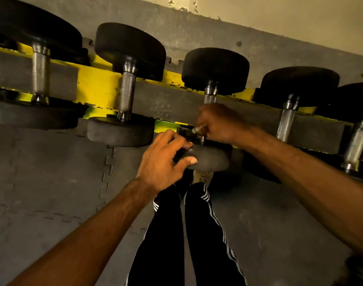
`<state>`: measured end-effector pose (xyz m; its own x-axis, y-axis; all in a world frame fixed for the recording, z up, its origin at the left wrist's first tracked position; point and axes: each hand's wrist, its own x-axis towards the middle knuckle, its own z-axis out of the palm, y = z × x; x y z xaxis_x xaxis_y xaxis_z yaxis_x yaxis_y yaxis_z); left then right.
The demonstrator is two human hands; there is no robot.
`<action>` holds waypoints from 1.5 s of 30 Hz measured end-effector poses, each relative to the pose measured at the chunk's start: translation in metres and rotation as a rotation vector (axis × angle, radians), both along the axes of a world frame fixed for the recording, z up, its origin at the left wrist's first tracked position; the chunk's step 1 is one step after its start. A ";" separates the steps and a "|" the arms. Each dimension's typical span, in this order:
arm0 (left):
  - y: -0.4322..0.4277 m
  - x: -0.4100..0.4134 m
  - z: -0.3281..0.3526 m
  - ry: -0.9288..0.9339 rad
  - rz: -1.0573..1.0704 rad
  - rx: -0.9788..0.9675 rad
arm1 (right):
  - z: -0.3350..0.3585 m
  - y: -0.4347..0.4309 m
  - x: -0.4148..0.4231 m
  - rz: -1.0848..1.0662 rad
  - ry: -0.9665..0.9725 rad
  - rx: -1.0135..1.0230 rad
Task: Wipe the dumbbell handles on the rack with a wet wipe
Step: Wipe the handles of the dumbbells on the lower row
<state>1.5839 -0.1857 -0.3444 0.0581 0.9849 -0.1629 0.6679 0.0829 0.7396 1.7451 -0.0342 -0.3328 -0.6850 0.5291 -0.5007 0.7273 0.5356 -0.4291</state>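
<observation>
Our right hand (215, 122) clamps a pale wet wipe (197, 129) round the knurled steel handle (209, 99) of the middle dumbbell (215, 69); at seven o'clock, our left hand (162, 159) grips its black near head (211, 159).

Five dumbbells (127, 93) with black round heads and knurled steel handles (40, 73) lie side by side across the yellow rack (98, 85), each bridging its two rails. On the middle dumbbell (215, 69) only the far end of the handle shows. The right hand (219, 124) wraps the rest, a small pale fold of wipe (197, 129) at its fingers, and the left hand (162, 159) grips the near head.
</observation>
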 end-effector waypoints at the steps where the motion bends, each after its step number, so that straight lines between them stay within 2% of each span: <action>1: 0.001 -0.001 0.000 -0.008 -0.002 -0.004 | -0.005 0.007 -0.001 -0.068 -0.018 0.081; 3: 0.002 -0.002 0.001 -0.022 -0.005 -0.006 | -0.009 0.012 0.000 -0.244 -0.022 0.254; 4: 0.002 -0.002 0.001 -0.028 -0.002 -0.004 | -0.008 0.007 0.001 -0.258 -0.022 0.265; 7: 0.003 -0.002 0.000 -0.040 0.003 -0.005 | 0.000 -0.009 0.000 0.029 -0.009 0.106; 8: 0.002 -0.002 -0.001 -0.041 0.004 -0.009 | 0.003 -0.007 0.002 0.057 -0.003 0.081; 13: 0.003 -0.001 -0.001 -0.042 0.011 -0.021 | -0.010 0.007 0.013 -0.345 0.076 0.240; 15: 0.003 -0.002 -0.001 -0.040 0.010 -0.023 | -0.003 -0.013 0.018 -0.347 0.130 0.207; 18: 0.003 -0.002 -0.003 -0.047 0.011 -0.023 | -0.002 -0.027 0.026 -0.324 0.066 0.059; 23: 0.003 -0.003 -0.005 -0.058 0.008 -0.006 | -0.019 -0.016 0.020 -0.882 0.312 0.062; 25: 0.003 -0.003 -0.005 -0.062 0.005 -0.005 | -0.023 -0.023 0.021 -0.989 0.340 -0.023; 29: 0.004 -0.004 -0.007 -0.071 -0.009 0.012 | -0.023 -0.031 0.033 -1.036 0.117 -0.299; 31: 0.004 -0.004 -0.007 -0.072 -0.009 0.015 | -0.023 -0.022 0.032 -1.196 0.188 -0.489; 34: 0.003 -0.003 -0.008 -0.073 -0.006 0.016 | -0.029 -0.007 0.030 -1.383 0.357 -0.590; 36: 0.003 -0.003 -0.009 -0.079 -0.001 0.020 | -0.032 -0.007 0.033 -1.323 0.368 -0.619; 38: 0.002 -0.003 -0.010 -0.087 0.003 0.030 | -0.037 -0.013 0.038 -1.207 0.251 -0.619; 40: 0.002 -0.002 -0.010 -0.083 0.009 0.037 | -0.042 -0.016 0.043 -1.194 0.187 -0.654; 42: 0.002 -0.001 -0.010 -0.077 0.017 0.034 | -0.044 -0.010 0.044 -1.210 0.201 -0.711; 45: 0.001 -0.001 -0.010 -0.074 0.023 0.023 | -0.050 0.000 0.039 -1.358 0.356 -0.815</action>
